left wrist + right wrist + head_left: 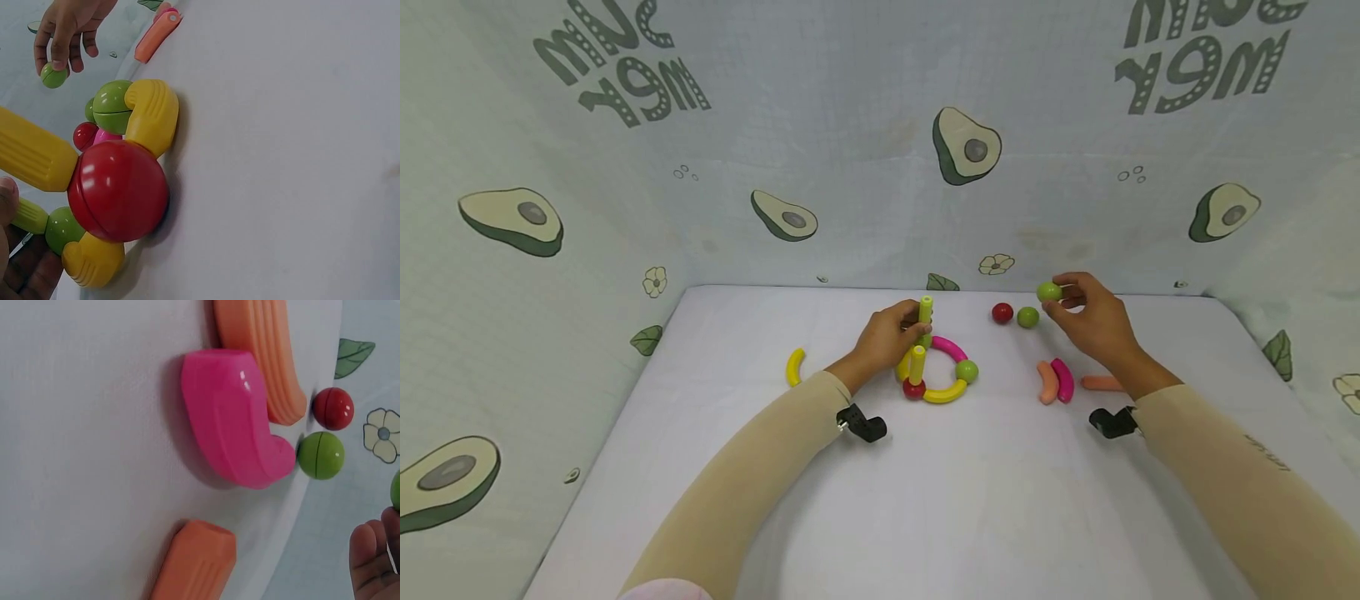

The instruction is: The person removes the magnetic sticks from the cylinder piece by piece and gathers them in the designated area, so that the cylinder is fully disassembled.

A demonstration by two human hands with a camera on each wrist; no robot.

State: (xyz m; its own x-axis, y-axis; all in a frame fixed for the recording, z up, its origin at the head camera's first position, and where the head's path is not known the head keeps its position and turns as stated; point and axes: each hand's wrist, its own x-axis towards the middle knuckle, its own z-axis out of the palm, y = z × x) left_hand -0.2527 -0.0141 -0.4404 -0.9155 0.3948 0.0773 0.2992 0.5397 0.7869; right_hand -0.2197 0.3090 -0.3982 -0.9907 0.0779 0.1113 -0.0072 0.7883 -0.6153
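A ring of curved yellow and pink pieces [950, 347] joined by balls lies on the table. A yellow stick [917, 365] stands on its red ball [913, 389], and a yellow-green stick [926, 309] stands on a green ball at the ring's back left. My left hand [886, 340] holds that yellow-green stick; its fingers [31, 269] show at the lower left of the left wrist view. Above the table's back part, my right hand [1093, 321] pinches a green ball [1048, 292] between thumb and fingers.
A red ball [1002, 313] and another green ball [1027, 317] lie at the back. Right of the ring are a curved orange piece [1047, 382], a curved pink piece [1063, 381] and an orange piece [1102, 383]. A curved yellow piece [794, 367] lies left, near my left forearm.
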